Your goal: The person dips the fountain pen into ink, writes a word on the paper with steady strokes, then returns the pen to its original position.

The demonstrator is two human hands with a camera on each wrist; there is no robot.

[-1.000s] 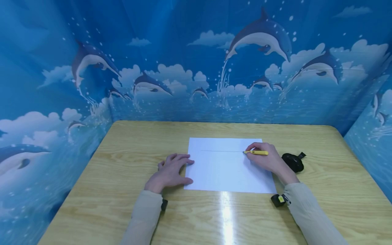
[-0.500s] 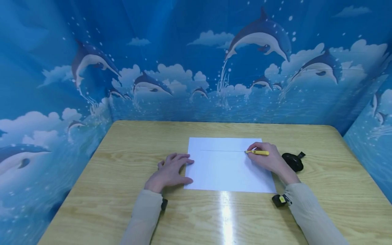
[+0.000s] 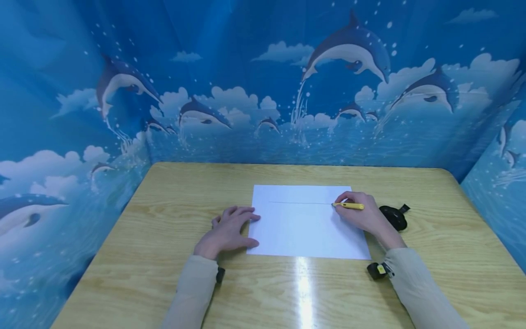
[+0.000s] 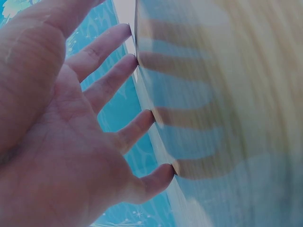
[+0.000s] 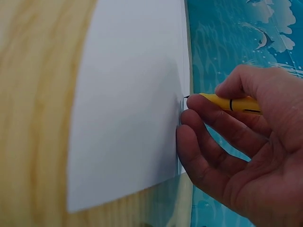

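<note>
A white sheet of paper (image 3: 304, 233) lies on the wooden table, with a thin straight line (image 3: 300, 203) running across its upper part. My right hand (image 3: 361, 212) pinches a yellow pen (image 3: 352, 206) between thumb and fingers, its dark tip at the right end of that line. In the right wrist view the pen (image 5: 239, 104) points at the paper (image 5: 128, 104), and the other fingers curl loosely beside it. My left hand (image 3: 230, 230) is spread at the paper's left edge, thumb and fingertips on the sheet. The left wrist view shows those fingertips (image 4: 163, 175) touching down.
Right of my right hand sits a black rounded object (image 3: 393, 218) with a short tab. The wooden table (image 3: 164, 219) reaches back to a blue dolphin-print curtain (image 3: 246, 68). A small black camera (image 3: 376, 270) is strapped at my right wrist.
My right hand has slid slightly to the right with the pen, and the drawn line has grown longer that way. The left hand and the paper have stayed still.
</note>
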